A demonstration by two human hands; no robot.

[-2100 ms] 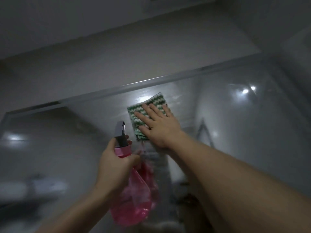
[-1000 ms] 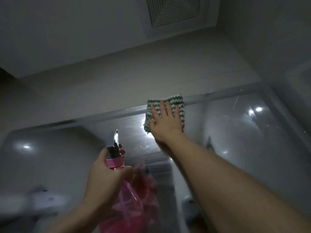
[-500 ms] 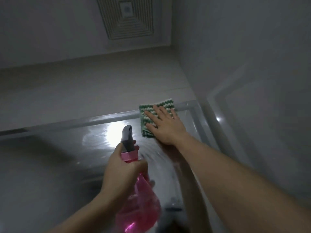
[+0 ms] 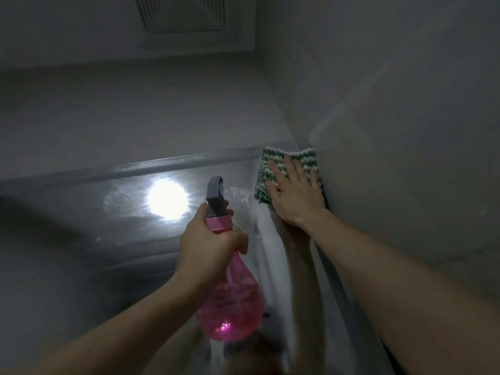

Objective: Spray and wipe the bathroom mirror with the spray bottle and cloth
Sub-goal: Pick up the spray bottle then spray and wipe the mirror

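Observation:
The bathroom mirror fills the lower left and reflects a bright ceiling light. My right hand lies flat, fingers spread, and presses a green-and-white striped cloth against the glass in the mirror's top right corner. My left hand is wrapped around the neck of a pink translucent spray bottle with a grey nozzle. The bottle is held upright in front of the glass, left of and below the cloth. Pink liquid shows in its lower half.
The mirror's metal frame runs along the top and down the right side. A side wall meets the mirror right beside the cloth. A ceiling vent is overhead. My arms are reflected in the glass under the cloth.
My right hand has slid the cloth to the right along the mirror's top edge into the corner by the side wall. The bottle stays held upright in my left hand.

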